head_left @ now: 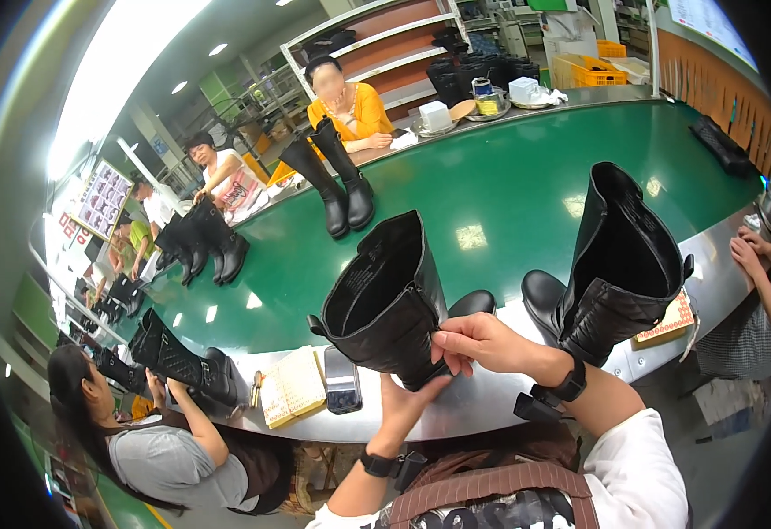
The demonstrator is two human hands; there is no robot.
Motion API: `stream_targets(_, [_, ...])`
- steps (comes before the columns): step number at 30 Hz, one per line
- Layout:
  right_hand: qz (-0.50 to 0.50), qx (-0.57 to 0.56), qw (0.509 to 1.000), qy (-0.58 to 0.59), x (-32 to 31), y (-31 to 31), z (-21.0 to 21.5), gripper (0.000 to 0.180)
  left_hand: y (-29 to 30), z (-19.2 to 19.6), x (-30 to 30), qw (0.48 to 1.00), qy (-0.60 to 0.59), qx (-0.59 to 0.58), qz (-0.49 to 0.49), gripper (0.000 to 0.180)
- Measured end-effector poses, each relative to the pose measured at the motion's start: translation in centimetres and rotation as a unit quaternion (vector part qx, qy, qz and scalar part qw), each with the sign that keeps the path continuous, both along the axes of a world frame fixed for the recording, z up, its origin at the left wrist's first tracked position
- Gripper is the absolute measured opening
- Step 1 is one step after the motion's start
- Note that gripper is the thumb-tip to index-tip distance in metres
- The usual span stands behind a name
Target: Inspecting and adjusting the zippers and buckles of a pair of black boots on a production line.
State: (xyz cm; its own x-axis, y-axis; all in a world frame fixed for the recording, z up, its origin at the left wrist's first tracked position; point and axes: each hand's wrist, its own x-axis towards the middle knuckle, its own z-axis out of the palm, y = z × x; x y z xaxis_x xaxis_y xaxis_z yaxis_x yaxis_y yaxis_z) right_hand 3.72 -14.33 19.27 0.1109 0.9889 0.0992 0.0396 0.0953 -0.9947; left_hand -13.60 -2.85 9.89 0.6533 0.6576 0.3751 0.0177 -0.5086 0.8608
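Note:
A tall black boot (363, 331) with a quilted shaft stands tilted in front of me, its open top facing me and its toe pointing away to the right. My left hand (410, 407) grips it low on the near side; the boot hides some of those fingers. With thumb and fingers pinched together, my right hand (489, 346) holds the shaft's right edge, where a seam or zip runs. A matching black boot (619, 304) stands upright to the right, apart from both hands, its dark lining showing.
A green conveyor belt (491, 203) runs behind a metal ledge (615, 363). Left of my boot lie a phone-like black device (343, 379) and a yellow printed pad (294, 388). Another pair of boots (337, 198) stands on the belt. Co-workers sit at left and across.

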Motion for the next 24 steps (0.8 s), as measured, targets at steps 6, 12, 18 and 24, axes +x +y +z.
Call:
stream_targets(6, [-0.024, 0.002, 0.999, 0.041, -0.9, -1.0, 1.7, 0.034, 0.5, -3.9, 1.2, 0.996, 0.01, -0.027, 0.083, 0.058])
stream_targets(12, [-0.001, 0.046, 0.997, 0.056, -2.1, -4.0, 8.3, 0.033, -1.6, -3.2, 1.4, 0.997, -0.025, -0.059, 0.031, 0.042])
stream_targets(18, [-0.202, 0.251, 0.903, -0.286, -2.7, -6.9, 4.7, 0.014, -2.7, -3.0, 0.3, 0.972, -0.112, -0.057, 0.197, 0.034])
stream_targets(24, [-0.303, 0.528, 0.665, -0.432, -5.4, -16.1, 12.1, 0.022, -0.4, -3.7, -1.2, 0.97, -0.076, 0.025, 0.228, 0.062])
